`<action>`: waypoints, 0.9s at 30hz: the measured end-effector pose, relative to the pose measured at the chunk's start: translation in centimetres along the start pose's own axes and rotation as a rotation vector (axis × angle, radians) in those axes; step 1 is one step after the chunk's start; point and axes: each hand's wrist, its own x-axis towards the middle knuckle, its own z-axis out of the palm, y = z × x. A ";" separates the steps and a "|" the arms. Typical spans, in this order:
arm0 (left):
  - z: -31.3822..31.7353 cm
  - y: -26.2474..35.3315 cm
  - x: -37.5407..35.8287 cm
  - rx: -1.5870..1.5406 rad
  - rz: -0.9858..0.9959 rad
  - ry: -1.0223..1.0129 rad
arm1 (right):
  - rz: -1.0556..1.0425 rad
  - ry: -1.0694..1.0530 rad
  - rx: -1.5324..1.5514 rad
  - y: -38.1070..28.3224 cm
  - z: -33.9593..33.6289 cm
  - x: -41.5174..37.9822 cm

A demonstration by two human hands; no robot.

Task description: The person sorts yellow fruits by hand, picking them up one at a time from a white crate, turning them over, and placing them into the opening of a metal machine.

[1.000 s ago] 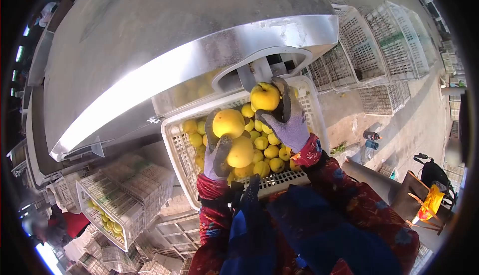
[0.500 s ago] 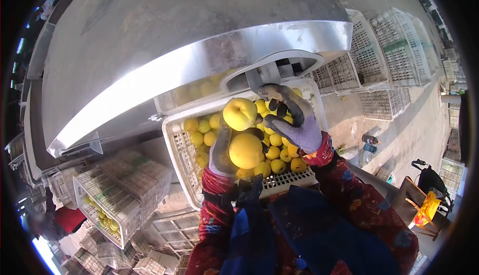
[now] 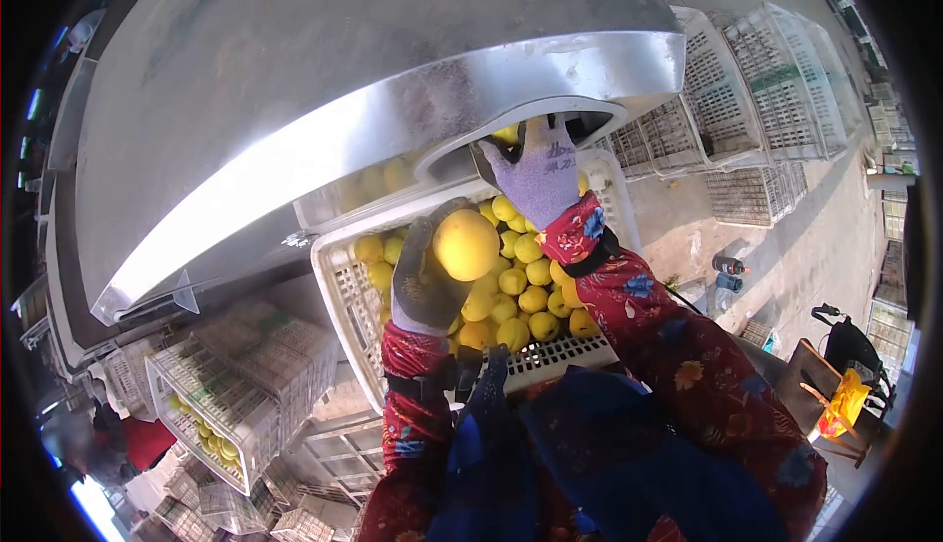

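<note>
A white crate [image 3: 346, 298] in front of me holds many round yellow fruits [image 3: 532, 298]. My left hand [image 3: 424, 282], in a grey glove with a dark palm, is closed around a large yellow fruit [image 3: 467, 245] above the crate's left part. My right hand [image 3: 540, 176], in the same kind of glove, reaches into the oval opening [image 3: 599, 117] of the metal housing. Between its thumb and fingers part of another yellow fruit [image 3: 507, 135] shows; the fingertips are hidden inside the opening.
The broad metal housing [image 3: 383, 26] extends over the crate's far side. White crates are stacked at the right [image 3: 786, 75] and at the left [image 3: 265, 375], one with yellow fruits in it. A person in red [image 3: 142, 442] is at the far left. A bottle [image 3: 728, 265] lies on the floor.
My right hand has moved up from above the crate into the opening, with a yellow fruit. My left hand, earlier beside two fruits, now holds one and has shifted slightly left and up.
</note>
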 end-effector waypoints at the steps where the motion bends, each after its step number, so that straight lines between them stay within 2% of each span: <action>1: 0.3 0.7 -0.3 -0.584 -0.241 0.134 | -0.007 0.021 0.005 0.0 -0.3 0.2; 3: 0.5 2.5 -0.6 -1.078 -0.289 0.068 | -0.024 0.067 0.014 0.6 -1.4 0.5; 4: 0.6 2.5 -0.6 -0.991 -0.281 0.085 | 0.152 -0.013 0.119 0.3 -2.7 0.2; 7: 1.4 2.5 -1.0 -0.618 -0.203 0.171 | 0.300 -0.188 0.550 -1.3 -7.6 -2.1; 8: 1.2 2.7 -1.0 -0.372 -0.201 0.163 | 0.126 -0.344 0.558 -1.5 -8.8 -2.7; 9: 1.5 2.6 -0.9 -0.365 -0.192 0.165 | -0.148 -0.321 0.562 -1.3 -8.7 -3.5; 10: 1.8 2.4 -0.6 -0.357 -0.184 0.165 | -0.222 -0.370 0.522 -1.2 -8.4 -4.1; 12: 2.8 2.7 -0.3 -0.294 -0.177 0.212 | -0.102 -0.430 0.540 -1.7 -8.6 -5.2; 14: 3.0 2.2 -0.1 -0.073 -0.022 0.259 | 0.270 -0.454 0.648 -2.3 -9.0 -5.8; 16: 3.1 1.4 0.0 0.115 0.093 0.298 | 0.168 -0.349 0.626 -2.3 -8.9 -6.0; 17: 3.2 1.4 -0.1 0.117 0.089 0.294 | 0.118 -0.296 0.613 -2.3 -8.8 -6.1; 20: 3.9 1.5 0.2 0.210 0.113 0.331 | -0.141 -0.293 0.429 -1.1 -8.1 -6.1; 21: 4.1 1.3 0.4 0.256 0.126 0.354 | -0.089 -0.243 0.441 -1.2 -7.9 -6.2; 23: 4.0 1.7 0.5 0.047 -0.045 0.325 | 0.015 -0.142 0.460 -1.5 -7.4 -6.4; 24: 3.9 1.3 0.7 -0.049 0.005 0.302 | 0.061 -0.118 0.390 -1.5 -7.0 -6.2; 27: 3.4 0.4 0.5 -0.277 -0.028 0.286 | 0.188 -0.054 0.202 -1.6 -5.8 -4.9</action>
